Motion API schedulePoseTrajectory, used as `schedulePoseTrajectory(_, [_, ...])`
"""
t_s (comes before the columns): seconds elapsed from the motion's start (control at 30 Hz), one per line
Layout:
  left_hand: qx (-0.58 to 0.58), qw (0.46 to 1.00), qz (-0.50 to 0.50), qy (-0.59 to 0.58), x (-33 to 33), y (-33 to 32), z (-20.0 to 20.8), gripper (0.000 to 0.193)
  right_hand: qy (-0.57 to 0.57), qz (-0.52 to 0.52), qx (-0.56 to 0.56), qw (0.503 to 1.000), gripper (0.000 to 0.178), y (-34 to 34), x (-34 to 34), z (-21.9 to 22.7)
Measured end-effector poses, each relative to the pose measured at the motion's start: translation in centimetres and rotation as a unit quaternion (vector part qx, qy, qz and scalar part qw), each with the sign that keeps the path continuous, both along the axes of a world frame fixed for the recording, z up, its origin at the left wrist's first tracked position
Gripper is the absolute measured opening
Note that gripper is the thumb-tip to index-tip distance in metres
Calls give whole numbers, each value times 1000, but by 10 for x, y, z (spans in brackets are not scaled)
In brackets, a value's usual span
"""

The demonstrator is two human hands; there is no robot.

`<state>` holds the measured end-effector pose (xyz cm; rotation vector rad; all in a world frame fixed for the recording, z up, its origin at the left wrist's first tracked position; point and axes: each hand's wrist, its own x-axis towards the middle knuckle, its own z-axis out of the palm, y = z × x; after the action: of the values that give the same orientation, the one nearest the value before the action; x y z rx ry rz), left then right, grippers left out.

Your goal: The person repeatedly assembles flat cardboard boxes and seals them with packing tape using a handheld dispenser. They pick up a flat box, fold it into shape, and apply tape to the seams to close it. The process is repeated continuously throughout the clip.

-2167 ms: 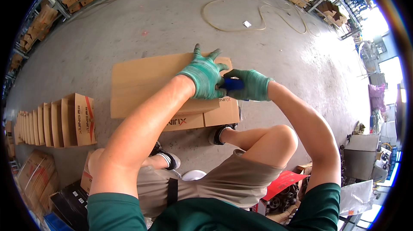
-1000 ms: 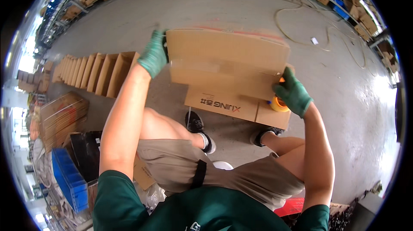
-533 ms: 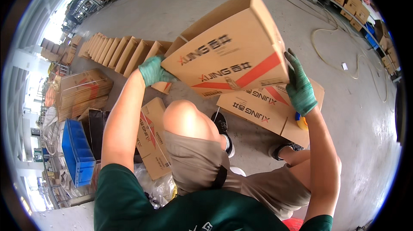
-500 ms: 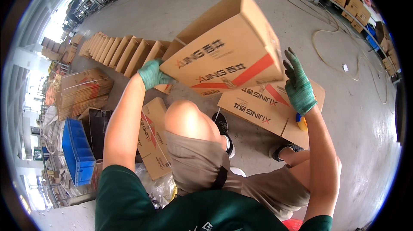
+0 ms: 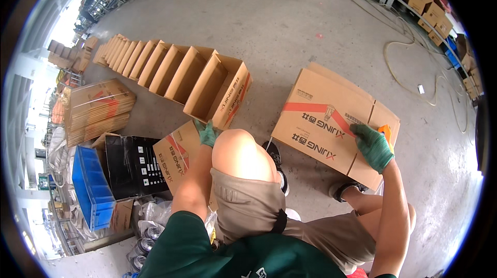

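My left hand [image 5: 206, 135], in a green glove, is at the upper edge of a folded-flat cardboard carton [image 5: 177, 149] beside my left knee. Its fingers close over that edge. Gloved the same way, my right hand [image 5: 374, 148] is bent around an orange tape dispenser [image 5: 384, 132], mostly hidden under the palm. Beneath it lies a closed brown carton [image 5: 323, 115] with a red stripe, in front of my right foot. An open-topped carton [image 5: 235, 94] stands at the near end of a row of similar cartons [image 5: 155, 63], ahead on the left.
Tied flat cartons [image 5: 98, 107] are stacked at the left. Nearer are a blue plastic bin [image 5: 93, 187] and a black box [image 5: 135, 166]. Clear plastic wrap [image 5: 154, 210] lies by my left leg. A hose [image 5: 391, 66] curves over the floor at right, near shelves [image 5: 424, 16] of boxes.
The open carton left my left hand and now stands at the row's near end. My left hand dropped to the flat carton; my right hand lowered onto the tape dispenser.
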<state>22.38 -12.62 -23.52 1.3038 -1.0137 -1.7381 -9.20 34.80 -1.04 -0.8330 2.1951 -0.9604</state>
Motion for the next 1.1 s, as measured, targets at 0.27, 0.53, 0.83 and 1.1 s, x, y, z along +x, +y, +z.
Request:
schedulePoseTrajectory(0.27, [-435,731,-320,-416,-1,-10,-41,49,9,30,62,998,35,16,5,-2])
schedulePoseTrajectory(0.53, [-403,670,-371,-502,-46,-39,60,25,152,-77,294,940,43,49,-16,11])
schedulePoseTrajectory(0.83, [-294,576,-658,-386,-214,38,142,46,131,-68,408,901,57,75,-10,-98])
schedulePoseTrajectory(1.1, [-249,590,-587,-496,-243,146,94,47,-38,-263,311,913,46,75,-19,-127])
